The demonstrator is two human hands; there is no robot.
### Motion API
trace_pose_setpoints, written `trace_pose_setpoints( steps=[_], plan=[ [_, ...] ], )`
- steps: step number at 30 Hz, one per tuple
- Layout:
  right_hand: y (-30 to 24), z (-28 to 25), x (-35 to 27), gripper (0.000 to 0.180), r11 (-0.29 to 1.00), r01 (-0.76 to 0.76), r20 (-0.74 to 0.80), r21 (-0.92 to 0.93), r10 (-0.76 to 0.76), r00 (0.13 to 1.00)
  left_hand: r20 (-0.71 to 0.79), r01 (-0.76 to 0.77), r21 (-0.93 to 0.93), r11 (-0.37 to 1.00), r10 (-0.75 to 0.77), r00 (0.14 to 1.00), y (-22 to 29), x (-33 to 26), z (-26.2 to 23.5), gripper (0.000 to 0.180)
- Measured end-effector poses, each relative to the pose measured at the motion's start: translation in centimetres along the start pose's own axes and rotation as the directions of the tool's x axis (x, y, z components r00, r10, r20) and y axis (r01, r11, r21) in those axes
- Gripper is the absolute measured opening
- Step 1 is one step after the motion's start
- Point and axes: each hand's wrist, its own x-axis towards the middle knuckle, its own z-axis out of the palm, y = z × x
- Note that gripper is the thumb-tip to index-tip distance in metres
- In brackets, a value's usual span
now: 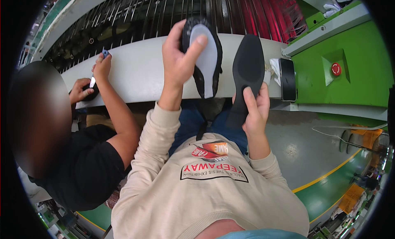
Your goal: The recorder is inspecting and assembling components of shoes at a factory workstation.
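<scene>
My left hand (177, 58) grips a black shoe upper (205, 58) turned bottom-up, its white insole board facing me, with the thumb pressed on the board near the heel. My right hand (254, 109) holds a flat black outsole (248, 68) by its narrow end, upright and just to the right of the shoe; the two parts are apart. Both are held over the white edge of the conveyor (140, 72).
A co-worker in a black shirt (78, 165) sits at my left, one hand (102, 66) with a small blue tool on the conveyor edge. Dark rods of a conveyor (135, 20) run behind. A green machine housing with a red button (336, 69) stands right.
</scene>
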Motion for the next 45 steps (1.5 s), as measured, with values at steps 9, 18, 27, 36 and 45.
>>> trace_pose_setpoints(
  steps=[9, 18, 27, 36, 45],
  plan=[
    [-1.5, 3.8, -3.4, 0.019, 0.987, 0.151, 0.098, 0.052, -0.155, 0.983, 0.226, -0.041, -0.12, 0.992, 0.068, 0.972, 3.8, -2.5, 0.3, 0.039],
    [-2.2, 4.7, -2.2, 0.016, 0.996, 0.08, 0.265, 0.049, -0.09, 0.96, 0.254, 0.003, -0.303, 0.953, 0.078, 0.964, 4.8, -2.8, 0.4, 0.052],
    [-2.6, 4.5, -2.1, 0.016, 0.999, 0.052, 0.262, 0.015, -0.054, 0.964, 0.209, -0.038, -0.116, 0.993, 0.062, 0.976, 4.9, -3.1, 1.1, 0.054],
    [-2.8, 4.2, -1.9, 0.017, 0.997, 0.071, 0.287, 0.041, -0.08, 0.955, 0.213, -0.047, -0.116, 0.992, 0.071, 0.974, 4.7, -3.1, 1.2, 0.05],
    [-3.0, 3.8, -1.6, 0.015, 0.995, 0.069, 0.3, 0.07, -0.087, 0.95, 0.218, -0.046, -0.126, 0.991, 0.073, 0.973, 4.7, -3.2, 1.3, 0.048]
  ],
)
